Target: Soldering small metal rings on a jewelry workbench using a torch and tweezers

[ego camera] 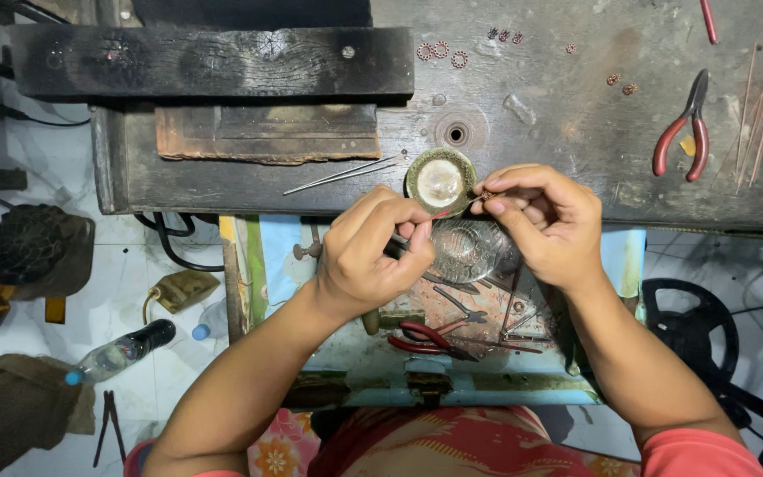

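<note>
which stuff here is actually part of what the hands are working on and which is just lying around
In use:
left hand gripping a thin tool
right hand pinching a small ring
round dish

Lying about:
red-handled pliers
tweezers
copper rings
wire rods
plastic bottle

We see a tiny copper-coloured ring piece (485, 196) pinched at fingertip level, just right of a small round dish (441, 182) with a pale, glossy centre at the bench's near edge. A slim tool (441, 215) with a reddish tip angles up toward the piece from the left.
</note>
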